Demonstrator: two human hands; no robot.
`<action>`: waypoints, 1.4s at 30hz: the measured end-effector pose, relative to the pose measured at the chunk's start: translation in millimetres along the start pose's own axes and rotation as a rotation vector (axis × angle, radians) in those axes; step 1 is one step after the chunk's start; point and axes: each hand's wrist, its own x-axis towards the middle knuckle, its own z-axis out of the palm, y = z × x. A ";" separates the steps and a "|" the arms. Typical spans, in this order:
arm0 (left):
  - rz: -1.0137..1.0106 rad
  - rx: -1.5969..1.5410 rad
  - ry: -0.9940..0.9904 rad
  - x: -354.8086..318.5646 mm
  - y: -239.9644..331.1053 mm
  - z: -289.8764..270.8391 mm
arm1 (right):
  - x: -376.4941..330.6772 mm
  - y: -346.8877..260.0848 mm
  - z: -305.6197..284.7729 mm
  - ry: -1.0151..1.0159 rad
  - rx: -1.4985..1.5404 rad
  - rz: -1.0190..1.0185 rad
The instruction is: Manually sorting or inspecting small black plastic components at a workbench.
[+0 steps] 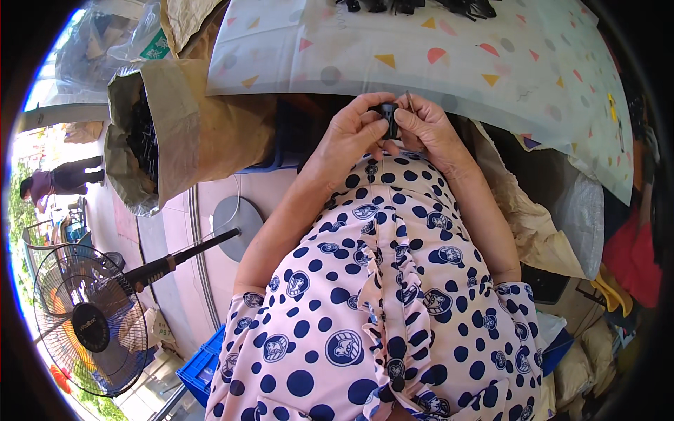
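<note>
My left hand [358, 125] is closed around a small black cylindrical plastic part [388, 111], pinched between thumb and fingers just off the table's near edge. Against the part's right side, my right hand [428, 128] is also closed. A thin, pointed, blade-like tool [409, 102] sticks up between its thumb and forefinger; its exact kind is too small to make out. Both hands are close together in front of my dotted clothing. On the far side of the table [393, 74], more black parts [421, 7] lie in a loose group.
A brown paper sack [203, 116] of black parts stands open at the left. Beyond it are a standing fan [91, 326] and its round base [237, 228]. A blue crate [203, 361] sits lower left, crumpled paper [523, 210] at right. Another person [63, 179] is far left.
</note>
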 end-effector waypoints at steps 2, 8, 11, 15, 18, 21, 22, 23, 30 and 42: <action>0.009 0.207 0.005 -1.1 -0.9 -0.4 | 0.7 2.4 -3.6 -0.021 -0.062 0.041; 0.175 0.353 0.044 0.1 -15.4 -3.5 | -1.5 2.0 17.6 0.017 -0.185 -0.004; 0.217 0.352 0.062 0.9 -15.1 -7.4 | -5.1 1.0 17.3 0.012 -0.447 -0.050; 0.228 0.406 0.085 2.0 -20.6 -11.8 | -5.8 0.5 30.2 0.023 -0.554 -0.030; 0.268 0.463 0.108 1.9 -27.0 -15.4 | -2.8 6.9 27.2 0.047 -0.764 -0.045; 0.365 0.521 0.164 0.9 -32.5 -15.0 | -2.6 6.1 37.4 0.088 -0.814 -0.104; 0.372 0.554 0.228 0.6 -30.7 -13.7 | 1.6 7.0 36.5 0.076 -0.846 -0.146; 0.376 0.584 0.301 -0.4 -30.7 -12.9 | 5.1 11.3 36.9 0.084 -0.849 -0.194; 0.441 0.628 0.355 2.1 -19.9 -10.3 | 26.5 -7.9 16.9 -0.053 -0.781 -0.130; 0.013 0.047 0.184 0.4 -25.1 -5.7 | 132.2 -89.0 -52.6 0.820 -1.808 -0.424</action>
